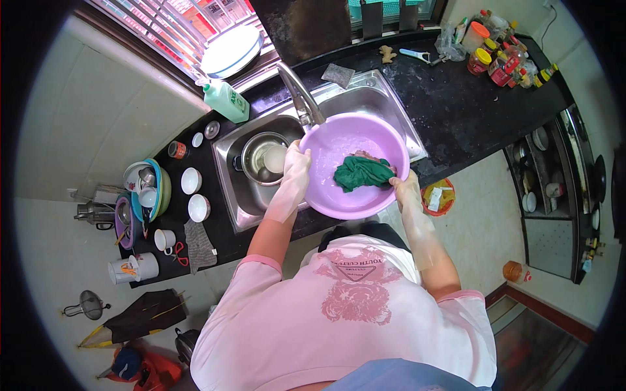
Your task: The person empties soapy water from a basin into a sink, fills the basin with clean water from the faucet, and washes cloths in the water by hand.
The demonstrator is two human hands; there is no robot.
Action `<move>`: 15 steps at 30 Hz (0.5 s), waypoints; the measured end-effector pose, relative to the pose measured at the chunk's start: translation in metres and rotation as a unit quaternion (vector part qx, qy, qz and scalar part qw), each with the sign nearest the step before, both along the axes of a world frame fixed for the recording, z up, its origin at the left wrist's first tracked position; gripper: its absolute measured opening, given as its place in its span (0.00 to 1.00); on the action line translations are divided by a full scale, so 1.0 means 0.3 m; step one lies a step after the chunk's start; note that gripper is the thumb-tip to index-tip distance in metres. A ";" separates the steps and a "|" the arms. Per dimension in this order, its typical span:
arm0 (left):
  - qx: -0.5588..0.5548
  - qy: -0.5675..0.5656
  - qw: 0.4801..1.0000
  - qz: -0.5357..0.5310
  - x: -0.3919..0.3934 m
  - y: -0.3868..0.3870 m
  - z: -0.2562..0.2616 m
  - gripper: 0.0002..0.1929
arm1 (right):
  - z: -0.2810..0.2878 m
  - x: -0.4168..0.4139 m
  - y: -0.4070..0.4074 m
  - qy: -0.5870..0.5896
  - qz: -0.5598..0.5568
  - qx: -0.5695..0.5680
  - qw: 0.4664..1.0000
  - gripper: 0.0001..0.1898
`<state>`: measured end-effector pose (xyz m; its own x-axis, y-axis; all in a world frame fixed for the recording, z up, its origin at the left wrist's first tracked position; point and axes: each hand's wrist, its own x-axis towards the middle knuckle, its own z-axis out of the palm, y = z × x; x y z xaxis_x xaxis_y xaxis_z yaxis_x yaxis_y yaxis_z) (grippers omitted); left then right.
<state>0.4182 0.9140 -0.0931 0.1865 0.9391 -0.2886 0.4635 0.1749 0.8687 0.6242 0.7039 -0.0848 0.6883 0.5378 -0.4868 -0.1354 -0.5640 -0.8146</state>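
Note:
Both hands wear translucent gloves and hold a purple plastic basin (325,195) over the front of a double stainless-steel sink (230,200). My left hand (298,159) grips the basin's left rim, and my right hand (405,184) its lower right rim. Inside lie a wet green cloth (362,172) and a brownish-pink cloth (364,155), partly beneath the green one. The faucet (301,100) reaches to the basin's far left edge. In the left sink bowl stands a metal pot (247,166) with a whitish round thing in it. The basin covers much of the right bowl.
Left on the black counter are white bowls (191,181), a mug (164,239), red scissors (181,254), a gray cloth (199,247) and stacked basins (164,190). A green detergent bottle (227,101) stands behind the sink, a scouring pad (338,75) beside it. Jars (479,61) crowd the far right; a red bin (446,210) sits below.

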 end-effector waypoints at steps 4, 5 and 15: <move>-0.005 -0.001 1.000 0.003 -0.001 0.000 -0.002 0.16 | -0.048 0.005 -0.001 -0.003 -0.013 -0.005 1.000 0.23; -0.003 -0.004 1.000 0.003 0.001 -0.003 0.002 0.16 | -0.064 0.008 -0.003 -0.003 -0.015 0.007 1.000 0.22; 0.005 0.030 1.000 0.001 0.012 -0.024 0.071 0.17 | -0.043 0.007 0.002 0.001 -0.018 -0.013 1.000 0.21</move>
